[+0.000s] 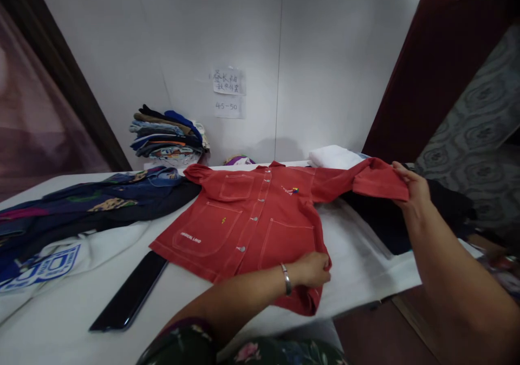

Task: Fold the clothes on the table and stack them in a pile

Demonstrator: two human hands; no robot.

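Observation:
A red button-front jacket (pixel 249 213) with white stitching and large pockets lies spread on the white table, its front facing up. My left hand (pixel 312 270), with a silver bracelet at the wrist, is closed on the jacket's side edge near the hem. Further right, my right hand (pixel 414 183) grips the cuff of one sleeve and holds that sleeve stretched outward, a little raised. The opposite sleeve looks bunched at the shoulder, and its end is hidden. Below the jacket's left corner rests a glossy black flat object (pixel 129 294), partly covered by the hem.
Dark and printed clothes (pixel 93 197) and a white garment with blue lettering (pixel 60 265) cover the table's left side. A folded clothing stack (pixel 168 137) stands by the wall. Folded white cloth (pixel 335 156) and black clothing (pixel 377 224) lie right. Handwritten paper signs (pixel 228 91) hang behind.

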